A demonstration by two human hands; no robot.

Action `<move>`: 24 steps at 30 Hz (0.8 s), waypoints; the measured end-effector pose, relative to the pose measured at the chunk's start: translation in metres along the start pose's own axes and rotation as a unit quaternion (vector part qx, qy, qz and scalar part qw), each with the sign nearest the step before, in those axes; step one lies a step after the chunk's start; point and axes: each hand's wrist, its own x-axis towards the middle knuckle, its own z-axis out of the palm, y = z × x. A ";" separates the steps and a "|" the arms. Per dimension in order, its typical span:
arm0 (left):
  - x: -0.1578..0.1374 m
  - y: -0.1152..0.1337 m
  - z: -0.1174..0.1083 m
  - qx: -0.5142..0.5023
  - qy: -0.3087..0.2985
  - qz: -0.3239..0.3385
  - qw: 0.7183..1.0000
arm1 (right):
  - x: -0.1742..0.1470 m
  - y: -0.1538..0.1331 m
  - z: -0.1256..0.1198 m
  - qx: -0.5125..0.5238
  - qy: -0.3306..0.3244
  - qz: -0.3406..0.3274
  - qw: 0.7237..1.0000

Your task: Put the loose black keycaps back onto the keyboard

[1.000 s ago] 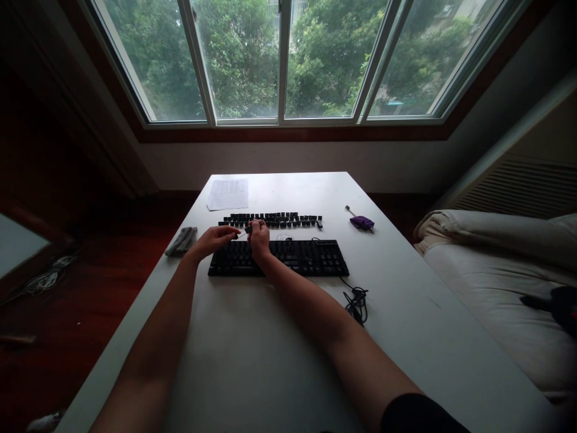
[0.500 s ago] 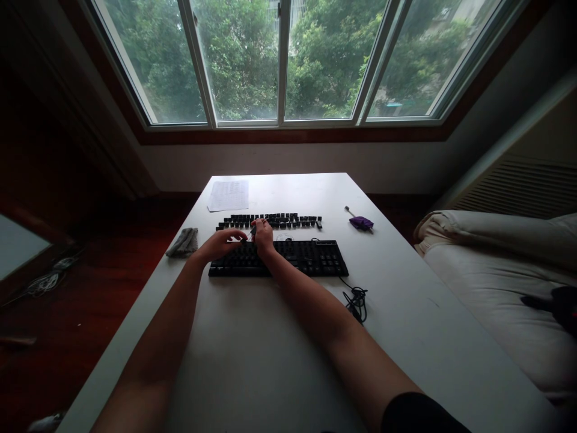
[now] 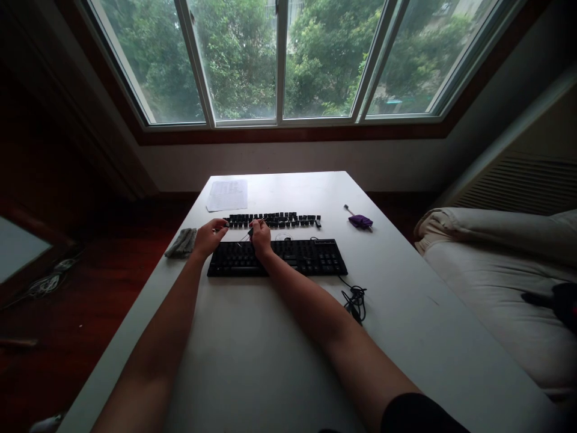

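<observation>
A black keyboard (image 3: 311, 257) lies on the white table, with loose black keycaps (image 3: 286, 220) lined up in rows behind it. My right hand (image 3: 260, 239) is above the keyboard's left half, closed around a keycap puller (image 3: 246, 236) whose thin wire prongs point down and left. At the left end of the keycap rows, my left hand (image 3: 208, 237) pinches a small dark keycap (image 3: 226, 224); fingers partly hide it.
A grey cloth (image 3: 181, 244) lies at the table's left edge, below a sheet of paper (image 3: 228, 195). To the right are a brush (image 3: 347, 207), a purple cloth-like item (image 3: 360, 221) and a coiled black cable (image 3: 356, 300). A cream sofa (image 3: 478, 258) stands beside the table.
My left hand has moved left and away from me, from over the keyboard to the end of the keycap rows. My right hand stays nearly in place with the keycap puller.
</observation>
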 end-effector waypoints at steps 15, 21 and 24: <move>0.032 -0.030 0.024 0.331 -0.045 0.011 0.942 | -0.007 -0.011 -0.003 -0.051 0.002 -0.026 0.998; 0.032 -0.035 0.030 0.347 -0.043 0.003 0.937 | -0.009 -0.014 -0.002 -0.053 0.001 -0.030 0.998; 0.032 -0.037 0.030 0.350 -0.041 -0.005 0.936 | -0.010 -0.015 -0.002 -0.056 0.001 -0.028 0.998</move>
